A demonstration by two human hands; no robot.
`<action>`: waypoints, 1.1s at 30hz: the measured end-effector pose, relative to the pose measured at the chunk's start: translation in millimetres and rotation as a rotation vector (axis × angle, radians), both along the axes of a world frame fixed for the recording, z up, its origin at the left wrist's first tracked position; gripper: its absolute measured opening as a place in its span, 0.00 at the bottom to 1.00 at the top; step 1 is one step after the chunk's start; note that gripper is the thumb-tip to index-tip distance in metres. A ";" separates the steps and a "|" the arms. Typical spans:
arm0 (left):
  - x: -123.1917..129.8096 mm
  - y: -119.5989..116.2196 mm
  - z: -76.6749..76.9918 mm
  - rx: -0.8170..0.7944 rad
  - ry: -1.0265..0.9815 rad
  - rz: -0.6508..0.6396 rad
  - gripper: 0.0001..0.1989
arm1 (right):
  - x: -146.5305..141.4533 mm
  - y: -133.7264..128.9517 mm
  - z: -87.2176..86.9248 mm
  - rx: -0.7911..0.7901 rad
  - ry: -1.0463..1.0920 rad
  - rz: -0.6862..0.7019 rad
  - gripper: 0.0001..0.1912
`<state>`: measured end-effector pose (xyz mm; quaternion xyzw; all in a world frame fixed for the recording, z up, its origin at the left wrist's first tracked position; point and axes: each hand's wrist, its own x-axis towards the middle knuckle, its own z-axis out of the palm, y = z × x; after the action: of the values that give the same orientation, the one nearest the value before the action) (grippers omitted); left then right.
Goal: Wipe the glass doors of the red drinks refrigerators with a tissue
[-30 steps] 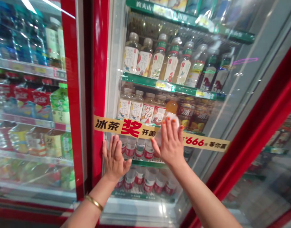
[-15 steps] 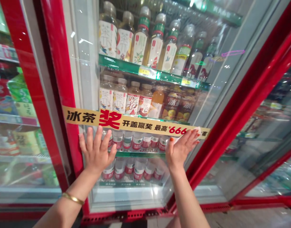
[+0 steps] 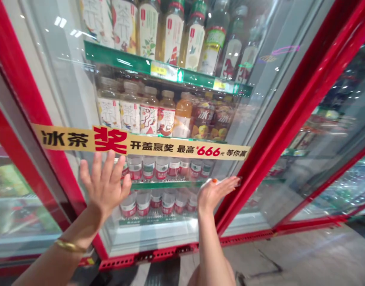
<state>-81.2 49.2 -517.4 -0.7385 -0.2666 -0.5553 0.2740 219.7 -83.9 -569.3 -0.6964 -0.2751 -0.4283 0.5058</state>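
Surface: upright glass door of a drinks fridge, red frame, yellow strip w/ black & red chars across the glass. Grey floor below, other fridge doors L & R; ceiling lights reflected.

L hand: fingers up & spread, palm to glass, tips overlapping strip's lower edge; gold bangle on wrist. R hand: fingers straight, close tog., pointing R, tips at red frame, below strip's R end. White wipe, mostly hidden, at R hand by thumb & fingers; can't tell if pinched or just pressed.

Counts: 2 hands, 1 bangle, 1 strip, 1 wipe. Behind glass: 8 btls in upper row, 7 in mid row (4 white/red-label, 1 orange, 2 dark-label). 2 lower rows of red-label btls, partly behind L hand, no exact ct. 2 yellow price tags on upper shelf edge.
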 end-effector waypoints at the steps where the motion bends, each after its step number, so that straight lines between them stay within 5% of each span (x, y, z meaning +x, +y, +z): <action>1: 0.0 1.4 -0.9 0.000 -0.007 0.006 0.47 | -7.9 8.7 8.5 -0.009 -0.006 0.002 0.43; 3: -0.2 2.8 -2.4 -0.015 -0.013 0.002 0.45 | -41.1 29.5 11.2 -0.089 -0.062 0.059 0.45; 6: -0.7 3.0 -4.2 -0.052 -0.033 -0.027 0.42 | -88.2 41.5 -19.0 -0.210 -0.376 0.240 0.46; 8: -0.9 2.6 -4.9 -0.057 -0.045 -0.057 0.41 | -88.6 28.1 -43.3 -0.229 -0.466 0.260 0.45; 10: -0.5 2.0 -4.7 -0.040 -0.048 -0.076 0.42 | -63.2 8.7 -50.8 -0.163 -0.326 0.197 0.44; 14: 1.9 -1.7 -0.5 0.003 -0.014 -0.003 0.45 | -19.4 3.8 -0.9 0.043 0.032 0.078 0.43; 16: 3.1 -4.9 3.3 0.025 0.001 0.034 0.46 | -35.6 21.6 30.7 0.039 0.013 0.096 0.44; 18: 4.1 -8.6 7.4 0.038 0.010 0.045 0.47 | -70.8 40.5 44.1 -0.036 -0.118 0.163 0.46; 21: 5.4 -12.8 12.3 0.054 0.011 0.041 0.48 | -103.8 46.6 23.2 -0.188 -0.461 0.300 0.46; 23: 6.6 -13.8 14.0 0.071 -0.002 0.032 0.47 | -83.3 32.0 1.6 -0.248 -0.612 0.326 0.45; 25: 8.1 -13.4 14.6 0.081 -0.018 0.019 0.46 | -34.5 12.1 -1.7 -0.227 -0.580 0.236 0.44; 27: 9.3 -12.5 14.5 0.091 -0.031 0.006 0.45 | 12.9 -1.0 22.4 -0.107 -0.322 0.128 0.43; 29: 9.6 -11.9 14.4 0.099 -0.034 0.002 0.45 | 29.8 0.2 63.4 0.003 -0.116 0.064 0.42; 31: 9.0 -11.6 14.3 0.101 -0.028 0.001 0.46 | 9.0 14.8 98.4 -0.024 -0.165 0.073 0.43; 33: 8.2 -11.4 14.4 0.101 -0.017 -0.002 0.46 | -31.8 32.3 108.7 -0.148 -0.382 0.166 0.47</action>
<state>-73.0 37.8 -503.0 -0.7195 -0.2398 -0.5745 0.3079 187.9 -51.6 -460.7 -0.6128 -0.4531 -0.4879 0.4256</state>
